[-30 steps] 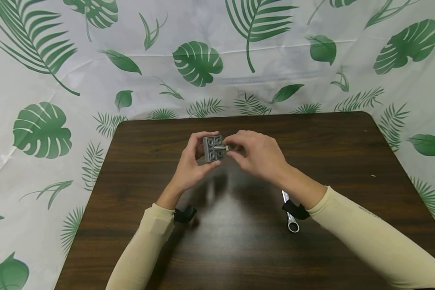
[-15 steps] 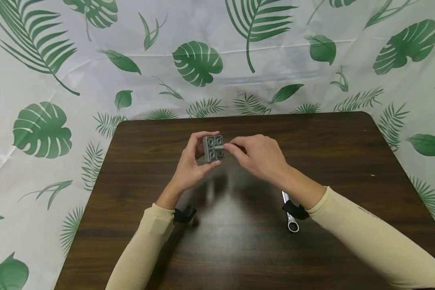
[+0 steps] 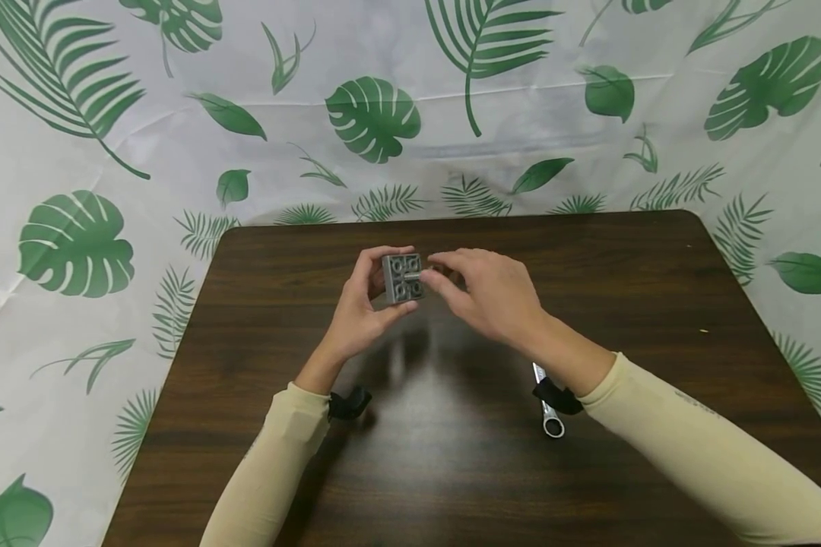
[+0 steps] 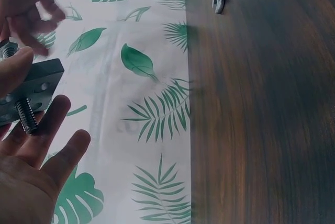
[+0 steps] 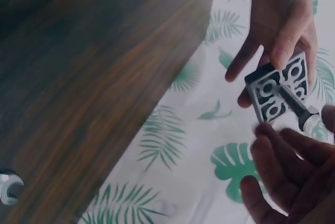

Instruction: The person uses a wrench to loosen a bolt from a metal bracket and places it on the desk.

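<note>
My left hand [image 3: 357, 313] grips a small square grey metal plate [image 3: 397, 278] by its edges, up above the table. Round bosses with holes mark the plate's face. A hex bolt [image 5: 294, 101] goes through the plate, its head [image 5: 310, 120] standing well off the bossed face. Out of the other side comes the threaded end [image 4: 25, 117], in the left wrist view. At the bolt head is my right hand [image 3: 494, 292], thumb close to it and fingers spread apart, blurred in the left wrist view. Whether the thumb touches the head I cannot tell.
A combination wrench [image 3: 553, 428] lies on the dark wooden table [image 3: 424, 456], partly hidden beneath my right wrist. A tiny yellow scrap [image 3: 704, 330] lies at the right. Behind the table hangs a white leaf-printed sheet [image 3: 451, 99].
My right fingers have closed at the bolt head, then come apart again, and less of the bolt shows in the head view. The left hand and plate stay in place.
</note>
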A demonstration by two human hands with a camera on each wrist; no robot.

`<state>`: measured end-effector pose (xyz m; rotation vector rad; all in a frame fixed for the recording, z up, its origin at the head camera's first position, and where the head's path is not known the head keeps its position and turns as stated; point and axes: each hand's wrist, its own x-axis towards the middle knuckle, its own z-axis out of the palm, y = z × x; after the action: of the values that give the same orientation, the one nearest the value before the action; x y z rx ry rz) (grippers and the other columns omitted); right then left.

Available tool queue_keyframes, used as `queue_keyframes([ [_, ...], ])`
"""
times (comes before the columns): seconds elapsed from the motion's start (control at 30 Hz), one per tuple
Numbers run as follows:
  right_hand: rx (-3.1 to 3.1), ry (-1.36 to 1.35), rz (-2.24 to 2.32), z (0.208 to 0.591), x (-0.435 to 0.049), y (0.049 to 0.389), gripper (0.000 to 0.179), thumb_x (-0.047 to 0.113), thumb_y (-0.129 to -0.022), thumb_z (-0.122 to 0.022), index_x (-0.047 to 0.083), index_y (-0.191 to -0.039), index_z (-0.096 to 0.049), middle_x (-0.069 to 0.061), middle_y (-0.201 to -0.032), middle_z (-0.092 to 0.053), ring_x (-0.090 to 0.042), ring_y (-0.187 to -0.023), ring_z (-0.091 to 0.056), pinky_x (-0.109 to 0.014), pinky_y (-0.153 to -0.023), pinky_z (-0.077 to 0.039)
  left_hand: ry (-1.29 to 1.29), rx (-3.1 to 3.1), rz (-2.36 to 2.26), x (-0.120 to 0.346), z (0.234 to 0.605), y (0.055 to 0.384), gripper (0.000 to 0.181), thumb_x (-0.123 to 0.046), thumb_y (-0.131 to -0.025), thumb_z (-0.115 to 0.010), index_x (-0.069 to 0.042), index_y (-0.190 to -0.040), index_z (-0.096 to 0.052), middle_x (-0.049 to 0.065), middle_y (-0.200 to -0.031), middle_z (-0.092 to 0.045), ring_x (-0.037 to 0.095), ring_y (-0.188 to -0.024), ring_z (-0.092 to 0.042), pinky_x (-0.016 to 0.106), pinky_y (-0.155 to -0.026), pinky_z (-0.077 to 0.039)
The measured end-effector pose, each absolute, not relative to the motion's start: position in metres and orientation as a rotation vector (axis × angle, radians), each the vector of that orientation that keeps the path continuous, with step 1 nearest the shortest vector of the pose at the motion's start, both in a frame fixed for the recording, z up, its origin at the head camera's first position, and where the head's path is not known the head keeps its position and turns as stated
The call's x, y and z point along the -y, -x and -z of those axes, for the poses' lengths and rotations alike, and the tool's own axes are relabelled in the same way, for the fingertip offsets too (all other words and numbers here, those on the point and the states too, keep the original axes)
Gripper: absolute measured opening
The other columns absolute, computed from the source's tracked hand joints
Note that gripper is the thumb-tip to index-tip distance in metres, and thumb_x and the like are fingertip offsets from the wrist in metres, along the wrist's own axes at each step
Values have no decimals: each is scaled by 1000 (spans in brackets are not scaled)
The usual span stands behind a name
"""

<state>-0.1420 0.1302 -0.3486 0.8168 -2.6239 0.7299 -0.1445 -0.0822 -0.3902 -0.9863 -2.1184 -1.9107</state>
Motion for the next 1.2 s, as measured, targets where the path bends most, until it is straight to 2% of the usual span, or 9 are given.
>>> queue_keyframes([
  [0.13,2697,-753,-693,349,-130,142,31,43,-98,-57,19,-101,-76,9,-58,-53,-9,-50,-46,-31,-46,-36,988,2130,1901,82,390,144,68,18,-78,-72,11,-135,-35,27,-141,-47,38,-118,-56,38,-92,-50],
  [0.27,2570,-918,-683,349,-130,144,16,24,-92,-70,15,-106,-74,6,-77,-63,-10,-62,-55,-32,-54,-44,979,2131,1897,82,391,143,68,18,-78,-72,11,-135,-35,27,-141,-46,36,-117,-56,40,-92,-50],
  [0.37,2470,-1014,-694,350,-130,145,25,10,-86,-75,14,-110,-73,2,-95,-66,-13,-76,-60,-33,-63,-50,974,2131,1900,83,391,144,68,17,-78,-72,10,-135,-35,27,-141,-47,35,-116,-57,41,-92,-50],
  [0.53,2525,-888,-721,349,-130,143,31,31,-91,-71,15,-117,-72,3,-91,-67,-12,-74,-59,-32,-60,-48,981,2130,1889,83,390,145,68,17,-78,-72,10,-135,-35,25,-141,-48,36,-115,-58,40,-91,-50],
  [0.63,2650,-740,-709,347,-130,141,38,48,-99,-53,16,-97,-74,6,-67,-58,-12,-59,-52,-32,-49,-40,981,2127,1878,82,390,145,68,17,-77,-73,10,-135,-36,25,-140,-48,36,-114,-58,39,-90,-51],
  [0.77,2758,-679,-688,346,-129,142,48,51,-102,-44,20,-69,-61,6,-51,-40,-13,-49,-42,-33,-45,-32,981,2132,1877,82,389,145,68,17,-78,-73,10,-135,-36,26,-140,-48,36,-115,-58,38,-91,-51],
  [0.97,2676,-832,-726,345,-129,143,13,26,-94,-68,17,-102,-72,7,-77,-61,-10,-63,-54,-32,-54,-44,973,2139,1888,83,390,145,68,17,-79,-72,9,-136,-35,25,-141,-47,35,-116,-57,40,-92,-50],
  [1.1,2547,-956,-760,347,-130,143,27,9,-85,-76,15,-110,-70,3,-94,-64,-10,-74,-58,-32,-60,-48,976,2138,1906,83,392,145,69,17,-79,-72,9,-136,-35,26,-141,-46,34,-116,-57,39,-92,-50],
  [1.2,2554,-914,-779,348,-130,141,29,21,-86,-77,16,-114,-70,4,-94,-66,-9,-75,-59,-31,-59,-48,977,2136,1898,84,391,144,69,16,-79,-72,10,-136,-35,26,-141,-46,34,-116,-58,39,-91,-50],
])
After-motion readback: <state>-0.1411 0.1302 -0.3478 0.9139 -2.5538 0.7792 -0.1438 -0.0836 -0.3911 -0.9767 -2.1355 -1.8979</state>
